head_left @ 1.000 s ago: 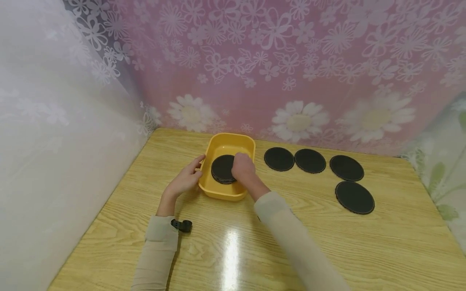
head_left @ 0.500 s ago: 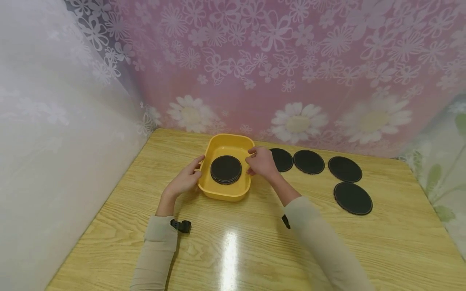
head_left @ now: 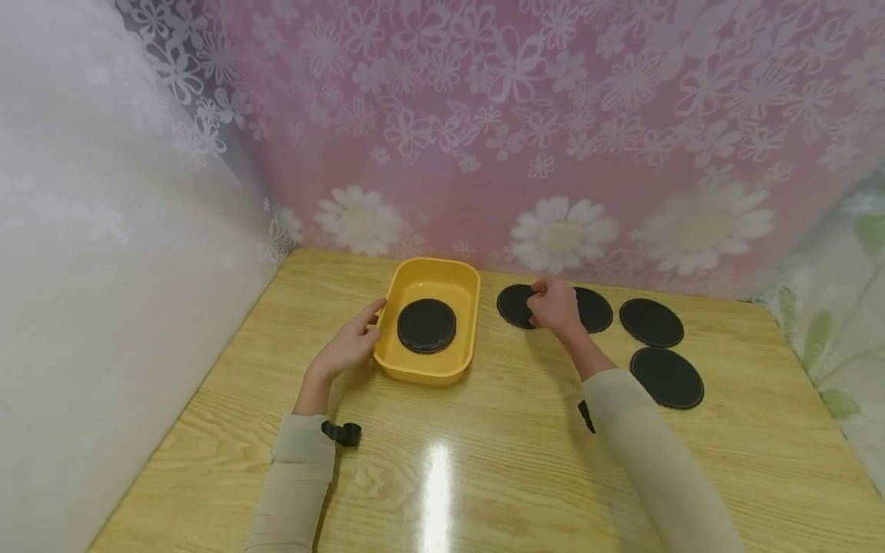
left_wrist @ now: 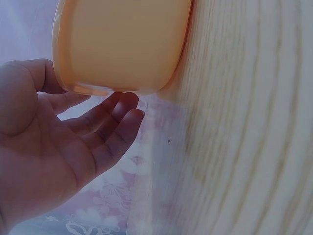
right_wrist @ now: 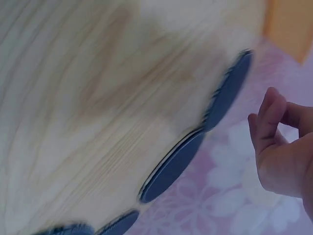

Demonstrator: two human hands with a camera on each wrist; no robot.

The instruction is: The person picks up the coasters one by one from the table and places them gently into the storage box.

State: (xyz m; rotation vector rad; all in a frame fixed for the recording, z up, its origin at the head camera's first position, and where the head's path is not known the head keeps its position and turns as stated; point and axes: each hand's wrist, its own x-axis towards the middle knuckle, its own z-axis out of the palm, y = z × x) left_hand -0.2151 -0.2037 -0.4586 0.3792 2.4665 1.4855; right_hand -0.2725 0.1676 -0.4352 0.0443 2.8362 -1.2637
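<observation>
A yellow rectangular tub [head_left: 422, 377] stands on the table, a short stack of black round coasters [head_left: 426, 326] with stitched edges inside it. My left hand [head_left: 349, 346] rests against the tub's left side, thumb and fingertips at the outer wall and rim in the left wrist view. Over the row of coasters to the right, my right hand [head_left: 555, 307] hangs with loosely bent fingers and nothing in them. It partly covers the first coaster [head_left: 515, 306] and the second coaster [head_left: 594, 310]. In the right wrist view, the right hand's fingers [right_wrist: 270, 115] appear apart from the coasters.
Two more coasters lie farther right, a back one [head_left: 651, 322] and a front one [head_left: 667, 377]. Behind the wooden table [head_left: 498, 461] hangs a pink flowered cloth [head_left: 442, 177]. A pale cloth wall [head_left: 138, 292] borders the left side.
My right hand has left the stack in the tub, crossed the tub's right rim and moved right over the coasters. My left hand has stayed at the tub.
</observation>
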